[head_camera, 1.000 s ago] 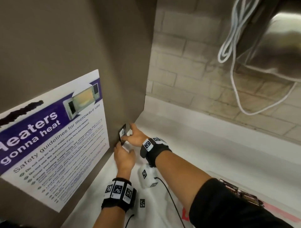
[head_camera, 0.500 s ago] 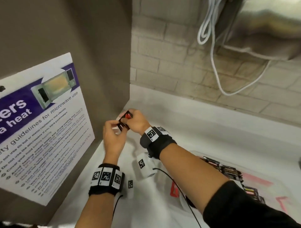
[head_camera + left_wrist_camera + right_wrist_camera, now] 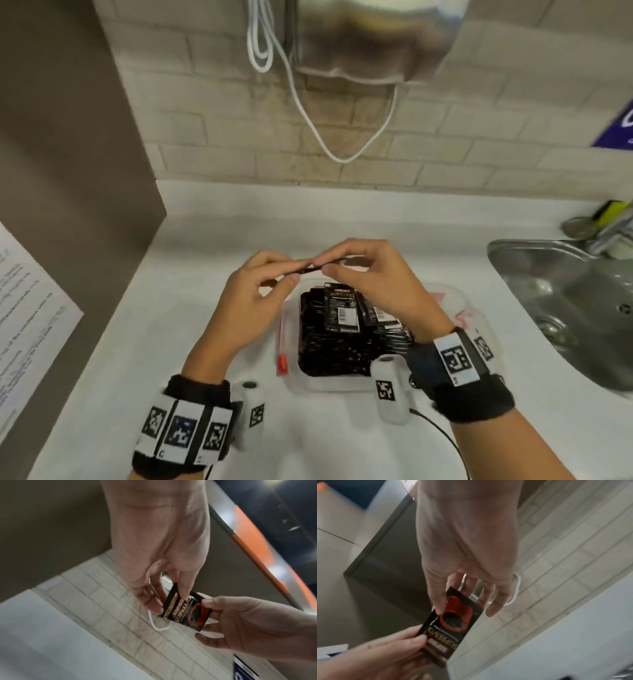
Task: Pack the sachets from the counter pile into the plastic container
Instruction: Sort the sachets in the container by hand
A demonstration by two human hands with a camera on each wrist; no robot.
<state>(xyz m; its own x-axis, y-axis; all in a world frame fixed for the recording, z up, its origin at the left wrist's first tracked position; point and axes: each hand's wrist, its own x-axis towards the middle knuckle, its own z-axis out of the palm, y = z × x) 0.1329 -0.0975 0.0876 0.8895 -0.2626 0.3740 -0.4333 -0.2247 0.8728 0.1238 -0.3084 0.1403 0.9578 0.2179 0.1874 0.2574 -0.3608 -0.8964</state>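
Above the white bench (image 3: 102, 342), the left hand (image 3: 246, 308) and right hand (image 3: 373, 284) together pinch one black sachet (image 3: 313, 268), held flat just over a clear plastic container (image 3: 459, 308) packed with black sachets (image 3: 342, 335); a steel sink (image 3: 565, 308) sits at right.

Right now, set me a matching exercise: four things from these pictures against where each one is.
Things:
1. held sachet
2. plastic container
3. sink
4. white cord

Places:
A. hanging against the brick wall
B. on the counter below the hands, holding dark sachets
C. pinched between left hand and right hand
D. set into the counter at the right

Pairs: 1-C, 2-B, 3-D, 4-A
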